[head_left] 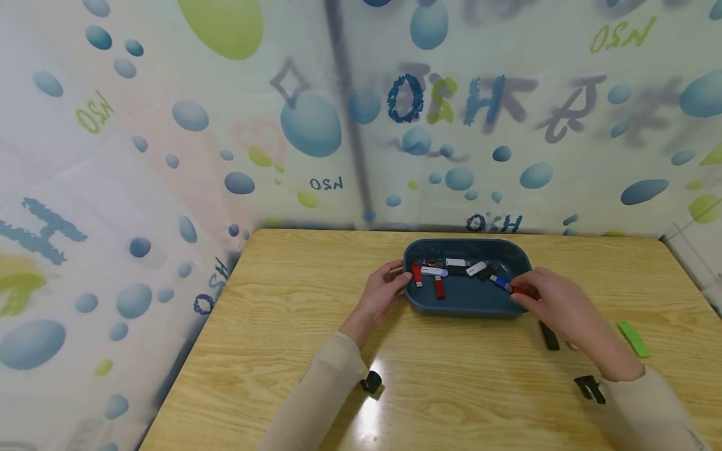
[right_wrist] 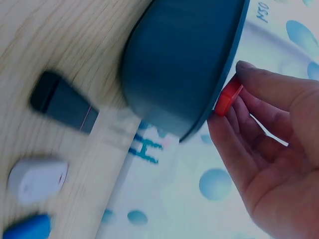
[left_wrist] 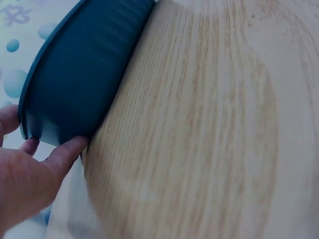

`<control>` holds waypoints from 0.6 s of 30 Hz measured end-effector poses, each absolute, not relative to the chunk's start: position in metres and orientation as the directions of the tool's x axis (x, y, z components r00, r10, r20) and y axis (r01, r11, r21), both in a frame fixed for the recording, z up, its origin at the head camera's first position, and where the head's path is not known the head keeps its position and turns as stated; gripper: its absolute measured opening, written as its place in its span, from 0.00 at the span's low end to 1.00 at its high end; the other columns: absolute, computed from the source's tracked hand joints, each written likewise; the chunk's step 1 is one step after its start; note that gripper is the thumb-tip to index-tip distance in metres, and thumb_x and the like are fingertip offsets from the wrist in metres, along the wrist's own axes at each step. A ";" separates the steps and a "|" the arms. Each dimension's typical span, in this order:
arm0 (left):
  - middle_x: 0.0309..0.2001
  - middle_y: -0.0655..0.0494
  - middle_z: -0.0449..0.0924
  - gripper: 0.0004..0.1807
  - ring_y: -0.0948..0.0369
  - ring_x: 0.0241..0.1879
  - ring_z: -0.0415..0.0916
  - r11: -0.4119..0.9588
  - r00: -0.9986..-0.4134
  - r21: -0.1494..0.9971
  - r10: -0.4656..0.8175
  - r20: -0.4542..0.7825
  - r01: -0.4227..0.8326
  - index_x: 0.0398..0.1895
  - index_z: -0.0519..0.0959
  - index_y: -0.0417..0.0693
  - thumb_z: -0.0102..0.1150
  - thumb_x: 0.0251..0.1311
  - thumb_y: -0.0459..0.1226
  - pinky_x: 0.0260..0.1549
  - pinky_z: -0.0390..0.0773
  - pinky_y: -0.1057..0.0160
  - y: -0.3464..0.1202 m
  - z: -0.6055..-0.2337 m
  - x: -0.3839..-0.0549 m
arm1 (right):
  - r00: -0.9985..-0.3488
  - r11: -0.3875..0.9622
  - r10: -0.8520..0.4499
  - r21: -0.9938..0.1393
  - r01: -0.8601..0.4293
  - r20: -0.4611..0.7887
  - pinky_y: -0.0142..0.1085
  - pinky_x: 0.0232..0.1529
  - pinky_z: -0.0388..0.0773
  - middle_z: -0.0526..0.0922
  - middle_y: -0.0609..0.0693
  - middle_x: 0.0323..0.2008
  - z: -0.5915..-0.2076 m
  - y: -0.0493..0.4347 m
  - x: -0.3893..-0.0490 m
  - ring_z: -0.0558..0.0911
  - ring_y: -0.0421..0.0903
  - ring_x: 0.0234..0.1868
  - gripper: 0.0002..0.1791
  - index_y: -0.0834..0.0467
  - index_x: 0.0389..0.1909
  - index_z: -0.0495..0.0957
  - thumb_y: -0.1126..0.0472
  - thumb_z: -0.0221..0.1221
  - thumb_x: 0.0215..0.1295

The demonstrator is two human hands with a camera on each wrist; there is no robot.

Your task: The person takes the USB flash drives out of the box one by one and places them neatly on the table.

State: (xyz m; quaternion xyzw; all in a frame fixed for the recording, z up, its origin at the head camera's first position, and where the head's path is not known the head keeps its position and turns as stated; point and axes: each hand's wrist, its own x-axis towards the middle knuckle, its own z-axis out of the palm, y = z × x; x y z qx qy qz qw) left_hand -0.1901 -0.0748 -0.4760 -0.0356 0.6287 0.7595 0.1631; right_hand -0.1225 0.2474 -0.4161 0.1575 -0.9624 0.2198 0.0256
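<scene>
A dark blue plastic bin (head_left: 468,308) stands on the table with several USB flash drives lying in it, among them a dark red one (head_left: 439,288), a white one (head_left: 476,269) and a blue one (head_left: 499,282). My left hand (head_left: 383,291) grips the bin's left end, fingers against the end wall (left_wrist: 55,140). Over the right rim, my right hand (head_left: 555,304) pinches a red USB flash drive (right_wrist: 229,95) between thumb and fingers. Part of that drive is hidden by the hand in the head view.
On the table right of the bin lie a black flash drive (head_left: 549,336), a green one (head_left: 634,339), a white one (right_wrist: 39,179) and a blue piece (right_wrist: 27,228). Small black objects (head_left: 590,388) sit near each sleeve. A patterned curtain (head_left: 361,125) hangs behind the table.
</scene>
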 end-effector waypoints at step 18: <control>0.63 0.38 0.76 0.24 0.48 0.57 0.79 -0.170 -0.948 0.943 0.198 -0.251 -0.285 0.71 0.73 0.40 0.59 0.73 0.32 0.57 0.81 0.49 -0.074 -0.478 -0.191 | -0.969 0.893 -0.107 -0.406 -0.192 0.223 0.59 0.34 0.82 0.86 0.61 0.37 -0.417 0.318 -0.095 0.85 0.63 0.36 0.13 0.68 0.45 0.83 0.65 0.71 0.63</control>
